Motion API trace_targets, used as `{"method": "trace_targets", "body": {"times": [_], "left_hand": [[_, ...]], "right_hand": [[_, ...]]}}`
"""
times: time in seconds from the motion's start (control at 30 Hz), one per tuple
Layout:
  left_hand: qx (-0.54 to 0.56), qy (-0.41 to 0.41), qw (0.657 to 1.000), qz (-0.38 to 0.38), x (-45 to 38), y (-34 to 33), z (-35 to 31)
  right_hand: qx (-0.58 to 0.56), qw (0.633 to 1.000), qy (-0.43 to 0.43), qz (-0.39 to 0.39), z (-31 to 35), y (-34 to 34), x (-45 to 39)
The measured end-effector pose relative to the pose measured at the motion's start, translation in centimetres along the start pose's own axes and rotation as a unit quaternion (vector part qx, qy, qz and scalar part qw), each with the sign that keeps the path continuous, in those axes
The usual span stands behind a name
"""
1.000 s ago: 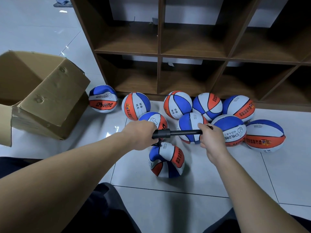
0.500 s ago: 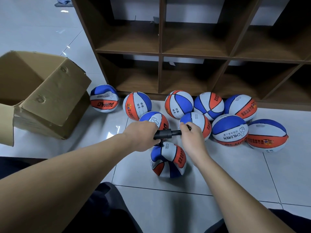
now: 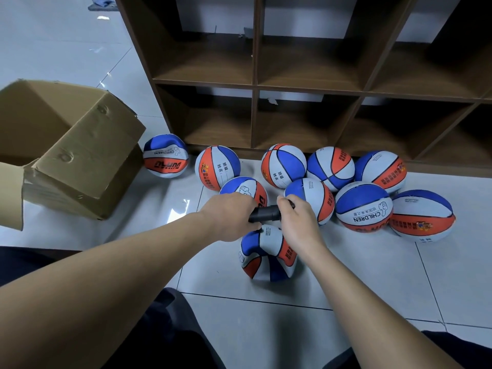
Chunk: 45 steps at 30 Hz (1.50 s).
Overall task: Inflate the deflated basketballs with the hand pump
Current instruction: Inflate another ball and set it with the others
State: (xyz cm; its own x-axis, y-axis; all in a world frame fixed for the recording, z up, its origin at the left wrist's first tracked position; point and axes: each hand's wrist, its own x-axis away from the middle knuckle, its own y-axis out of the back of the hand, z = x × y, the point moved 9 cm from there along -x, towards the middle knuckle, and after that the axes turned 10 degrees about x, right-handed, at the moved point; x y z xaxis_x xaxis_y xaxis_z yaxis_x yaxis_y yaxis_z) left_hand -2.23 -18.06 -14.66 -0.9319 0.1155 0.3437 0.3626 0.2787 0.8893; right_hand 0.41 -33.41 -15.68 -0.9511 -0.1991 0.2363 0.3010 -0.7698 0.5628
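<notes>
At frame centre, both hands grip a black pump over a sagging ball on the floor.

Blue, white and orange panels cover the ball, its top dented and creased, and it stands just below the pump. Left hand has its fingers curled round the pump's barrel; right hand has its fingers closed round the handle end, pushed close against the barrel, the two hands almost touching. Nine more balls of the same colours cluster behind, along the foot of a brown cubby shelf across the upper frame. Pale glossy tiles form the floor. At the left edge lies an open cardboard box.
</notes>
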Motion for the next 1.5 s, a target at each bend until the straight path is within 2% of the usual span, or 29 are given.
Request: {"method": "trace_targets", "body": {"times": [0.13,0.3,0.43,0.67,1.0,1.5], "left_hand": [[0.005,0.000,1.000,0.010,0.1,-0.2,0.1],[-0.012,0.027,0.999,0.013,0.2,0.0,1.8],[-0.036,0.026,0.999,0.017,0.2,-0.1,1.5],[-0.061,0.025,0.998,0.014,0.2,0.0,1.6],[-0.034,0.027,0.999,0.004,0.3,0.3,1.2],[-0.028,0.007,1.000,-0.002,0.5,0.2,-0.5]], "right_hand": [[0.006,1.000,0.006,-0.003,-1.4,1.7,-0.7],[-0.049,0.996,-0.063,-0.051,-6.4,6.4,-2.3],[-0.079,0.991,-0.093,-0.054,-7.8,6.5,-2.2],[-0.063,0.989,-0.084,-0.103,-5.7,5.3,-1.6],[-0.034,0.991,-0.067,-0.106,-2.8,3.4,-1.2],[0.000,0.997,-0.046,-0.058,-1.1,-0.6,0.4]]}}
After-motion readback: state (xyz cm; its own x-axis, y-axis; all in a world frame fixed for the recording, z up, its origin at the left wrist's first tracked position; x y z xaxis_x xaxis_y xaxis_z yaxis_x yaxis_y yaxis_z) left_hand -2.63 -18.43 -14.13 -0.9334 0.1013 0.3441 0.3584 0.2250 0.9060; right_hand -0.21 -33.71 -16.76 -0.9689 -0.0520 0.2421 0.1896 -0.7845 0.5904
